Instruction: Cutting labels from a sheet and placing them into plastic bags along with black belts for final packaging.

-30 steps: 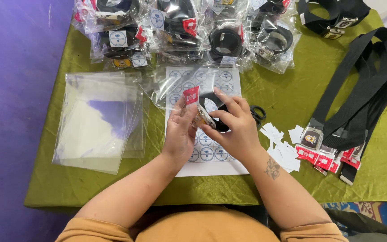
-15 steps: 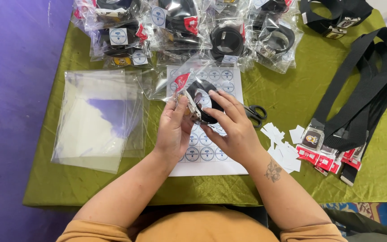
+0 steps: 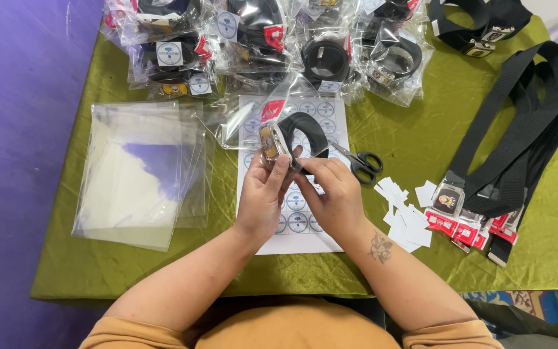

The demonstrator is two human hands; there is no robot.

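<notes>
Head view shows two hands over a white sticker sheet (image 3: 292, 220) on a green table (image 3: 421, 129). The left hand (image 3: 263, 194) holds a rolled black belt (image 3: 295, 139) in a clear bag (image 3: 247, 126); its fingers are pressed together around the shiny buckle end. The right hand (image 3: 337, 197) touches the bag's lower edge, and its fingertips pinch the plastic there. The belt sits above the middle of the sticker sheet. Scissors (image 3: 360, 161) lie just right of the sheet. Small white paper bits (image 3: 405, 207) lie further right of the sheet. A stack of empty clear bags (image 3: 140, 171) lies left of the sheet. Packed belts (image 3: 259, 39) sit beyond the sheet. Long black belts (image 3: 524, 129) lie far right of it.
</notes>
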